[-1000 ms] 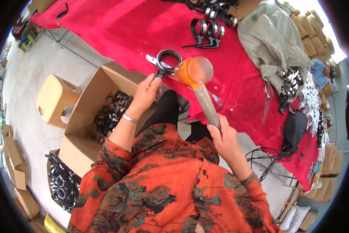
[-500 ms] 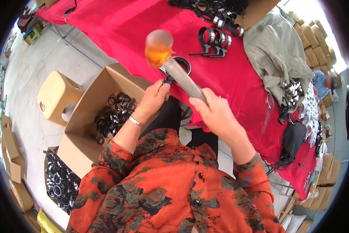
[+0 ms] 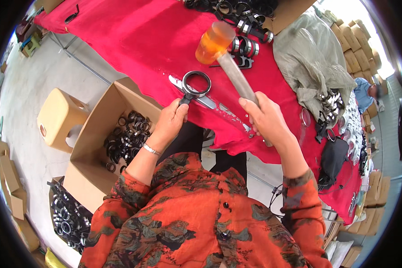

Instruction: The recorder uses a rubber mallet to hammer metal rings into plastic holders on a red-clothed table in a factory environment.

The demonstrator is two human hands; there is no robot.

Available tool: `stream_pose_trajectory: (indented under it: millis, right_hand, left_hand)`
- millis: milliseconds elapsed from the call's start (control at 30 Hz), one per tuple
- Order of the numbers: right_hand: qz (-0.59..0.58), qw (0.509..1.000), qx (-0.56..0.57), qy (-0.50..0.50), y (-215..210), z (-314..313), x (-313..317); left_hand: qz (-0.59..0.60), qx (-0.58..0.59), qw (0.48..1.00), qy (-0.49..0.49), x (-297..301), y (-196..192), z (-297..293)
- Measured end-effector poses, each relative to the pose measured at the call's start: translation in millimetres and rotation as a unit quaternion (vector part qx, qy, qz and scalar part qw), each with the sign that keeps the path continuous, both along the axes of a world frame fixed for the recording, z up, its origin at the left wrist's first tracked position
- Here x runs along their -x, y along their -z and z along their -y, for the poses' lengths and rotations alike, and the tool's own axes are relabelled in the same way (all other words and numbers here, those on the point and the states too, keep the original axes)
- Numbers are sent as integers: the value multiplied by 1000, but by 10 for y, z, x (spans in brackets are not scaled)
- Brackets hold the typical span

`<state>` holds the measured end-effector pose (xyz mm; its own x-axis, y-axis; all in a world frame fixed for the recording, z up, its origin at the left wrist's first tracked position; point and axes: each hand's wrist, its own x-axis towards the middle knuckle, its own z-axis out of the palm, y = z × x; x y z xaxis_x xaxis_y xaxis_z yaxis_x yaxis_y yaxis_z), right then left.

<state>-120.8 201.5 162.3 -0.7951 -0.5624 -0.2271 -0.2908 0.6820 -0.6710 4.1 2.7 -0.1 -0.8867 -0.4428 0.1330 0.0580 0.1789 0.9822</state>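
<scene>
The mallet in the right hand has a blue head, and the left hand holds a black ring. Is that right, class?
No, not blue: in the head view, the mallet in the right hand has an orange head; the left hand holds a black ring.

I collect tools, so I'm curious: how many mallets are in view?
1: the orange-headed mallet, held in the right hand, its head above the red cloth. Others could be hidden from view.

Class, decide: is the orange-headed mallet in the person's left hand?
No: the right hand grips the mallet by its grey handle and the left hand holds a black ring.
</scene>
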Motion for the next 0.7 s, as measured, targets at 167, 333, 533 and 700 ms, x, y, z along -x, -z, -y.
stream_pose_trajectory:
  millis: [167,333,533,700]
  right_hand:
    - [-109,981,162,16,-189,-40,-241]
    - [60,997,29,49,210,16,-28]
    - [58,984,160,61,-139,-341,-280]
    - [-32,998,28,37,523,-697,-493]
  left_hand:
    - [-1,-7,1000,5,-57,102,26]
    - [-11,23,1000,2,42,-39,10]
    - [-18,6,1000,6,-32,70,9]
    - [-18,-18,999,19,15,34,-32]
